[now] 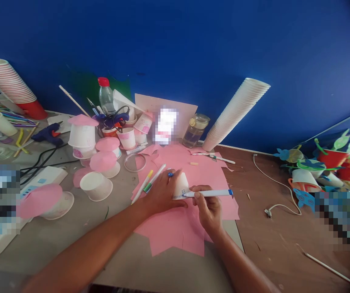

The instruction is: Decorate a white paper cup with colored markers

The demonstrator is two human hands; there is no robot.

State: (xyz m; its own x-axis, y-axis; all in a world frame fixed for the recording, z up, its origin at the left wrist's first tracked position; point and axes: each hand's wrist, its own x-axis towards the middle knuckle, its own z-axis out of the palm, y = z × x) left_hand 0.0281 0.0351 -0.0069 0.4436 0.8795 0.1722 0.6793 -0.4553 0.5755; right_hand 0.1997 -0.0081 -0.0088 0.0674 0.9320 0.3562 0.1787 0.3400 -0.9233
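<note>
Okay, left hand (162, 194) wraps a small white paper cup (181, 186), fingers (175, 176) curled around its far side. Cup sits rim down, narrow end up, slightly tilted, over a pink paper sheet (175, 232); can't tell if it touches the sheet. Right hand (207, 208) pinches a white marker (208, 193) with a blue end, tip against the cup wall near small blue marks. Cup looks very light, thin-walled and easily dented, so it's probably best held gently around the body. Sheet lies on the table (159, 264), near the middle. Two pens (154, 179) lie just left of the left hand. Farther left stand pink-topped cups (81, 134) and a glue gun (48, 134); on the far side, a long stack of white cups (235, 114).
</note>
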